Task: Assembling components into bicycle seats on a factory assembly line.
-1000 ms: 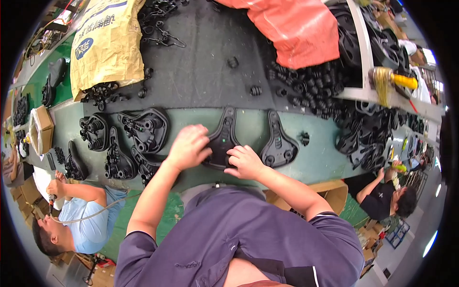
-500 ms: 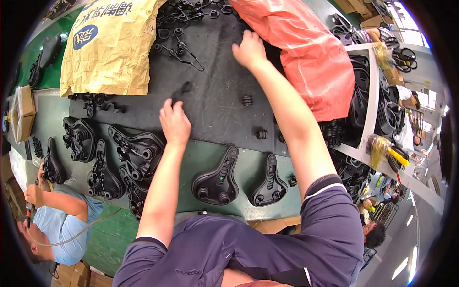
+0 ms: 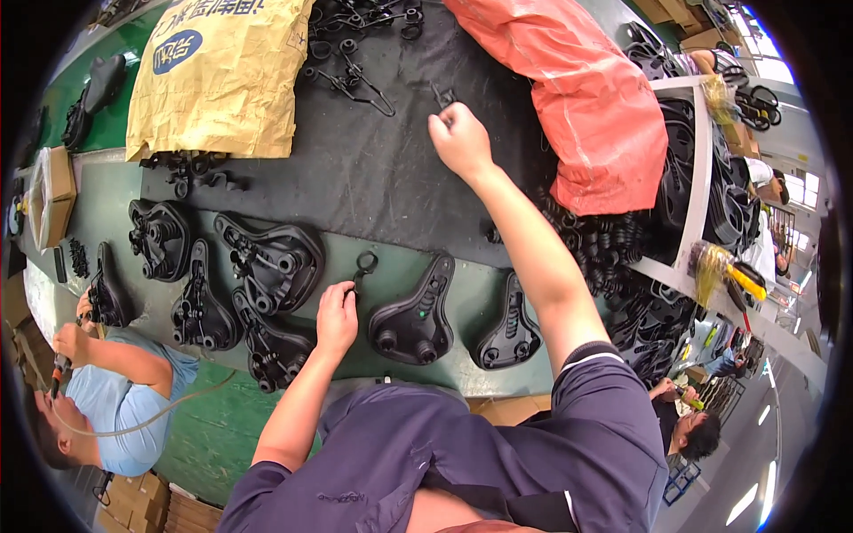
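My left hand (image 3: 337, 320) pinches a black ringed clamp piece (image 3: 366, 263) just above the green bench edge. It is beside an upturned black bicycle saddle (image 3: 414, 322) with a green dot. Another narrower upturned saddle (image 3: 509, 330) lies to its right, under my right forearm. Farther out over the dark mat, my right hand (image 3: 462, 140) is closed around a small dark part (image 3: 444, 94), blurred, its kind unclear. Left of my left hand rest several upturned saddles (image 3: 271, 259) with clamp hardware on them.
A yellow paper sack (image 3: 222, 98) and a red sack (image 3: 595, 107) flank the dark mat (image 3: 382, 178). Black wire-frame parts (image 3: 355, 80) lie at the far side; ribbed black pieces (image 3: 613, 235) pile by the white rack frame (image 3: 697, 178). A co-worker (image 3: 124, 382) works at left.
My left hand has come back from the mat toward the bench's near edge with the clamp piece. My right hand has drawn nearer from beside the red sack, now with a dark part.
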